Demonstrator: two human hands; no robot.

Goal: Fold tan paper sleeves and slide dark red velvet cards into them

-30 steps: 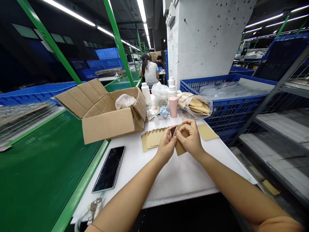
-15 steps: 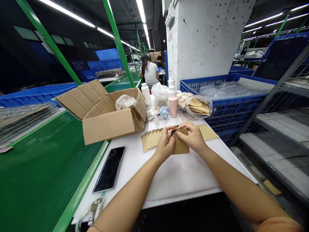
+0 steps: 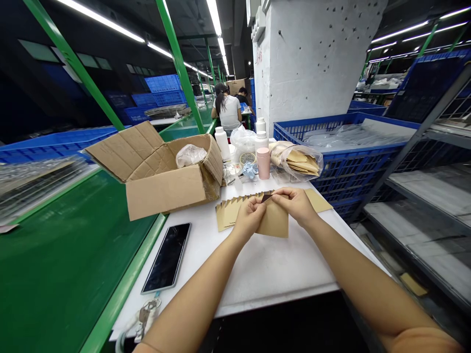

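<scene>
Pinching kraft envelope (image 3: 274,223) at top edge | left hand (image 3: 249,218), right hand (image 3: 294,206): both grip clenched on it | fanned envelopes (image 3: 230,212) lying on counter (image 3: 257,274) | more envelopes (image 3: 300,164) inside plastic bag

No legible text can be made out. Small red marks (image 3: 260,56), perhaps painted or handwritten characters, are seen high on the edge of the white pillar (image 3: 312,59), at upper centre of the frame, but they are too small and blurred to be read. No other label, brand, number or sign can be read in the view.
</scene>
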